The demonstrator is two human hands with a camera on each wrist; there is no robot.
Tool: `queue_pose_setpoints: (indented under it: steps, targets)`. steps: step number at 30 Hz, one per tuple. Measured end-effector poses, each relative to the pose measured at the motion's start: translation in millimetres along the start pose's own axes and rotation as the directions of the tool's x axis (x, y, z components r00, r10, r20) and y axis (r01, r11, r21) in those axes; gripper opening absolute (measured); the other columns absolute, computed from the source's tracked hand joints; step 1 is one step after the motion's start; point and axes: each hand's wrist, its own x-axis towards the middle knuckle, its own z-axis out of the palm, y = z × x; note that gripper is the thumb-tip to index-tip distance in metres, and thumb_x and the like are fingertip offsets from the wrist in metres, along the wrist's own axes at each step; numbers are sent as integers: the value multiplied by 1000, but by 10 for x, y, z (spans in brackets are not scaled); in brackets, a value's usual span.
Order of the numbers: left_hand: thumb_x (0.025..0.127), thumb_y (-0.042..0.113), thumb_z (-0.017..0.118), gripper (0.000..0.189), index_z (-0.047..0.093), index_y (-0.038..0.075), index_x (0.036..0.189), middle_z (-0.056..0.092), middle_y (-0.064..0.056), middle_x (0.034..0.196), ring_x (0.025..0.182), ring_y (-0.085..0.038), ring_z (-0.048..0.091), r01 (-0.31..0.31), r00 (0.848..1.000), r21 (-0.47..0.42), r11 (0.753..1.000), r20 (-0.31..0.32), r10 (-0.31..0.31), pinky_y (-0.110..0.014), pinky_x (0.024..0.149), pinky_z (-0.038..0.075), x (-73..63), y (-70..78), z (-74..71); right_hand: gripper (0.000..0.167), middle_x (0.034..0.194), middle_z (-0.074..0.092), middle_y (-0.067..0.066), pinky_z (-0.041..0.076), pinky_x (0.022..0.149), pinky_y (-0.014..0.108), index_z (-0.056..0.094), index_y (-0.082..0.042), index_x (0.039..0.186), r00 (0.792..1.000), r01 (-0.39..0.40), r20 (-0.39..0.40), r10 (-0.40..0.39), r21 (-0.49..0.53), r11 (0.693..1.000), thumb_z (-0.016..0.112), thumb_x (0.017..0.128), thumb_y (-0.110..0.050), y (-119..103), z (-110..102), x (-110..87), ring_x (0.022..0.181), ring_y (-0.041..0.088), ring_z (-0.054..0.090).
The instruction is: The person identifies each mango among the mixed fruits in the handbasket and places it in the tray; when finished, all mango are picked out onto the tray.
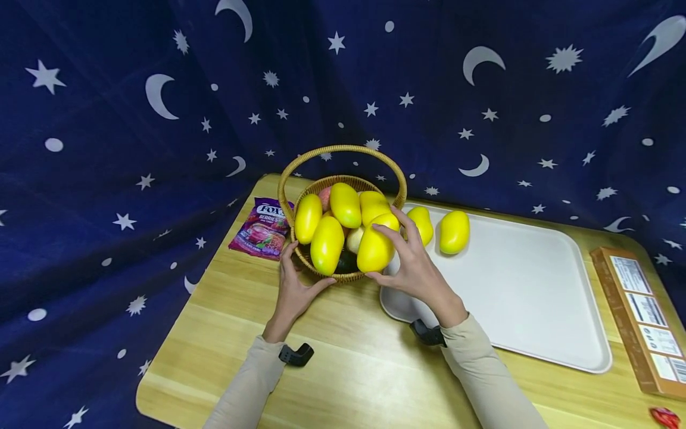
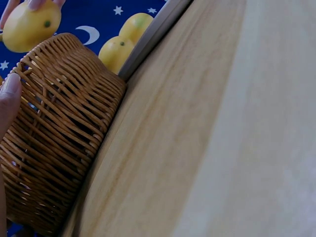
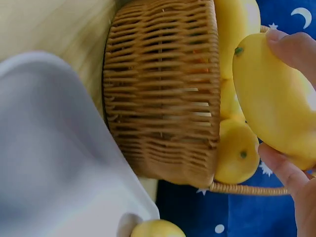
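Note:
A wicker basket [image 1: 351, 277] with a tall arched handle stands at the table's back left, heaped with yellow mangoes [image 1: 327, 245]. Among them show a pinkish fruit [image 1: 325, 196], a pale one and a dark one. My left hand [image 1: 296, 292] grips the basket's near left rim, thumb along the front. With my right hand [image 1: 415, 265] I hold a mango [image 3: 276, 98] between thumb and fingers, over the right side of the basket. Seen from the right wrist, this mango is above the rim, beside the other fruit. Two more mangoes [image 1: 454, 232] lie at the tray's back left corner.
A white tray [image 1: 520, 286] fills the right of the table, its left end close to the basket. Left of the basket lies a purple candy bag [image 1: 262, 229]. A brown box [image 1: 638, 322] and a small red wrapped item [image 1: 664, 416] are at the far right. A starry curtain hangs behind.

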Motion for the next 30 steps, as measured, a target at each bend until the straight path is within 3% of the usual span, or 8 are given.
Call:
queue_pose_setpoints:
  steps: [7,18,23,30]
  targets:
    - [71,44,87,109,19,17,151,23,-13,156,138,-33,30,12,1000,0,1000,-2,-12,-55,95,41,-1,0,-9,93,155,24,21,44,100,57,50,-18,137,999,-33,8,33,14,999,95,56,-30,43,-94,-96,139,37,34]
    - [69,47,86,110,19,17,151,22,-13,156,132,-33,35,16,1000,-2,1000,5,-16,-50,91,45,21,8,-8,94,151,30,21,47,94,57,54,-15,134,996,-76,40,77,-19,997,95,50,-26,205,-248,-469,135,38,37]
    - [69,51,85,110,19,17,151,23,-14,155,132,-33,34,15,1000,-3,1000,4,-15,-50,92,45,27,13,-7,95,147,33,23,49,90,56,54,-15,134,991,-96,92,98,-23,995,96,49,-26,281,-242,-625,128,38,41]
    - [70,48,86,111,19,14,151,24,-15,154,133,-33,34,4,1000,-6,1000,-4,-4,-50,93,43,14,17,-6,93,142,37,27,50,89,56,55,-14,132,988,-60,144,62,-18,998,95,48,-27,394,-181,-763,124,37,44]
